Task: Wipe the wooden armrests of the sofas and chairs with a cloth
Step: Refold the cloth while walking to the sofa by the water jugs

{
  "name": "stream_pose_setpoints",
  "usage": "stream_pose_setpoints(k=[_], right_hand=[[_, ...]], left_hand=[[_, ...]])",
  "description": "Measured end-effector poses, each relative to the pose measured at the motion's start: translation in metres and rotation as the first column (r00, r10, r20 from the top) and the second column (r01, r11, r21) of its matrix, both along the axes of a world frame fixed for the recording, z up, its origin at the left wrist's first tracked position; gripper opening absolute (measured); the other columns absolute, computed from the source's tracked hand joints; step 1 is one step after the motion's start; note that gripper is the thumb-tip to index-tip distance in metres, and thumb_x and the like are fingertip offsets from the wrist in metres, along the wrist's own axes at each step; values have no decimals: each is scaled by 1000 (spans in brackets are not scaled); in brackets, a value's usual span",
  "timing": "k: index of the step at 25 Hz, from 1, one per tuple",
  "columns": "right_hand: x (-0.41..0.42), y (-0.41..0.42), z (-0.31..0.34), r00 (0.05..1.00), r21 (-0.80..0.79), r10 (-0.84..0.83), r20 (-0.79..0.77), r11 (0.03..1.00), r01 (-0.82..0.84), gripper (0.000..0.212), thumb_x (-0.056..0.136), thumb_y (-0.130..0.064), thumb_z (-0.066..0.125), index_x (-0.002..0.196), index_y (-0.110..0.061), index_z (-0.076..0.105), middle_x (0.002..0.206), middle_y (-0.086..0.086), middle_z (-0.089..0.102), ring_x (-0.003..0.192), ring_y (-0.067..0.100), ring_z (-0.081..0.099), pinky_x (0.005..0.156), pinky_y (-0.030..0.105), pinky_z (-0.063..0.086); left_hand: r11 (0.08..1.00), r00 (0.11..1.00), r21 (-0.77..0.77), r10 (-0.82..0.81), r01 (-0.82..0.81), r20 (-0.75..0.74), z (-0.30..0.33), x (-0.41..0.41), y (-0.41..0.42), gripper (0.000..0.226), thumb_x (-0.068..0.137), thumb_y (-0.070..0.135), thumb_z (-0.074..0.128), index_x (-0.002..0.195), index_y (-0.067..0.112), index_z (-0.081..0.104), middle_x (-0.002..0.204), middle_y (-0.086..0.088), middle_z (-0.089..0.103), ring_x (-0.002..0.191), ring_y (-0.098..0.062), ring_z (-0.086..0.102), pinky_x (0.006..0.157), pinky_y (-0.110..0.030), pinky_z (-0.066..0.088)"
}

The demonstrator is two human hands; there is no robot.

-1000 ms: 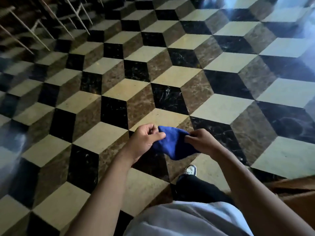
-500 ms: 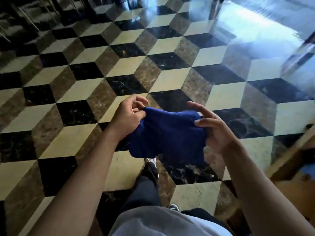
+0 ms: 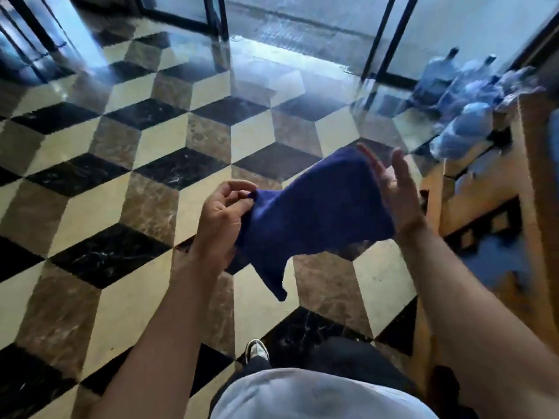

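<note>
Between the two hands, above the cube-patterned marble floor (image 3: 151, 164), hangs the blue cloth (image 3: 314, 213). The left hand (image 3: 220, 219) pinches one corner between thumb and fingertips. The right hand (image 3: 393, 189) is spread flat, fingers splayed, with the cloth draped against its palm rather than clamped; whether the thumb pins the fabric I cannot tell. A loose tail of the cloth dangles below the hands, over the floor ahead of a sneaker (image 3: 257, 349).

Right of the cloth stands wooden furniture (image 3: 484, 189), blurred, and beyond the cloth on that side a cluster of large water bottles (image 3: 462, 95) near glass doors (image 3: 302, 16).

Likely trouble: with only one firm pinch, the cloth could slide off the spread palm and drop to the floor, picking up grit that would then scratch or smear the armrests. A poorly folded pad would also wipe unevenly.

No brand, label or writing is legible anywhere; the bottles are too blurred.
</note>
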State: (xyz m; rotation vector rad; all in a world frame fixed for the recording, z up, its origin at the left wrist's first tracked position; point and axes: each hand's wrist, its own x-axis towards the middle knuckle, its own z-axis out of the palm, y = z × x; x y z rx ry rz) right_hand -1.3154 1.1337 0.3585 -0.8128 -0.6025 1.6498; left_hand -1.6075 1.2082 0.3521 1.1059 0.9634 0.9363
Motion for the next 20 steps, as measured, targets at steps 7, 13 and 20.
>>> stream_pose_setpoints(k=[7, 13, 20], right_hand=[[11, 39, -116, 977, -276, -139, -162, 957, 91, 105, 70, -86, 62, 138, -5, 60, 127, 21, 68, 118, 38, 62, 100, 52, 50], [103, 131, -170, 943, -434, 45, 330, 894, 109, 69, 88, -30, 77, 146, -4, 51, 119, 0, 71, 101, 4, 69, 87, 21, 56], [216, 196, -172, 993, -520, -113, 24, 847, 109, 36, 99, -33, 64, 118, -3, 70, 104, 15, 77, 88, 24, 74, 76, 34, 60]], left_hand=[[983, 982, -186, -23, -13, -190, -71, 95, 111, 26, 89, -7, 55, 89, 18, 65, 68, 8, 70, 65, -10, 64, 61, -20, 54], [992, 971, -122, 2, -32, -240, -67, 212, 212, 22, 80, 6, 62, 84, 25, 70, 75, 6, 72, 70, -10, 65, 61, -22, 54], [990, 953, -136, -81, 43, -293, -31, 348, 302, 19, 84, 6, 65, 96, 19, 66, 89, -7, 70, 75, -16, 67, 63, -31, 56]])
